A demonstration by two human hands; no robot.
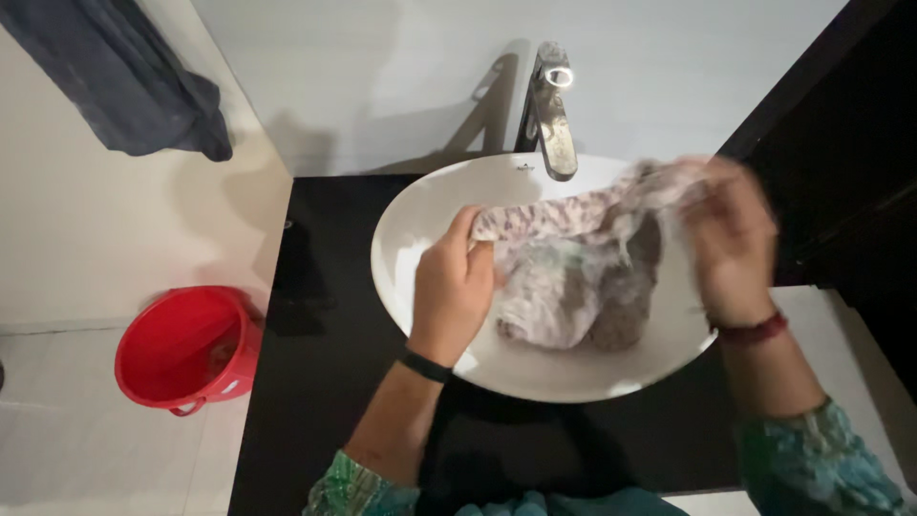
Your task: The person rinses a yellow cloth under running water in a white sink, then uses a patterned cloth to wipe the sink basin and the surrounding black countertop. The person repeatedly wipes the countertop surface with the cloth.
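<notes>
A pale patterned cloth (564, 277) hangs over a white oval basin (411, 229) on a black counter. My left hand (454, 282) is closed on the cloth's left edge, above the left side of the basin. My right hand (731, 239), blurred by motion, grips the cloth's right end above the basin's right rim. The cloth is stretched between both hands, and its middle sags into the bowl. A black band is on my left wrist and a dark red one on my right.
A chrome tap (552, 110) stands behind the basin against a white wall. The black counter (325, 354) surrounds the basin. A red bucket (186, 349) sits on the white floor at left. A dark cloth (134, 81) hangs at upper left. A dark door (841, 153) is at right.
</notes>
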